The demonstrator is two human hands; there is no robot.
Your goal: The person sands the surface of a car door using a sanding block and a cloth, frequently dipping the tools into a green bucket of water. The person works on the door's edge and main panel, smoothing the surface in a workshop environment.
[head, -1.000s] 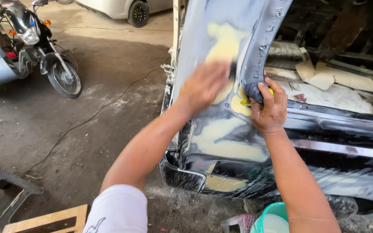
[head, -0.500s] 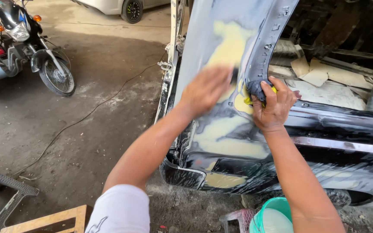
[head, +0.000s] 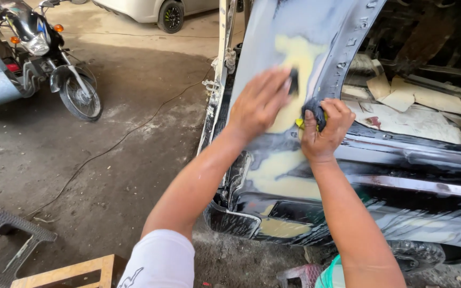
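A wet car body panel (head: 273, 32), dark with pale yellow filler patches (head: 286, 178), stands in front of me. My left hand (head: 260, 101) lies flat on the upper filler patch, with a small dark sanding piece (head: 293, 81) under its fingertips. To its right, my right hand (head: 324, 128) is closed around a dark wet sponge with a yellow edge (head: 311, 111), pressed against the panel's ridge.
A motorcycle (head: 46, 50) is parked at the far left on the concrete floor, and a cable (head: 113, 144) trails across it. A white car (head: 161, 9) sits behind. Wooden stool (head: 70, 272) and grey stool (head: 4, 234) at lower left; teal bucket (head: 329, 274) below my right arm.
My left hand has slid up along the filler patch. My right hand stays closed on the sponge at the same spot on the ridge.
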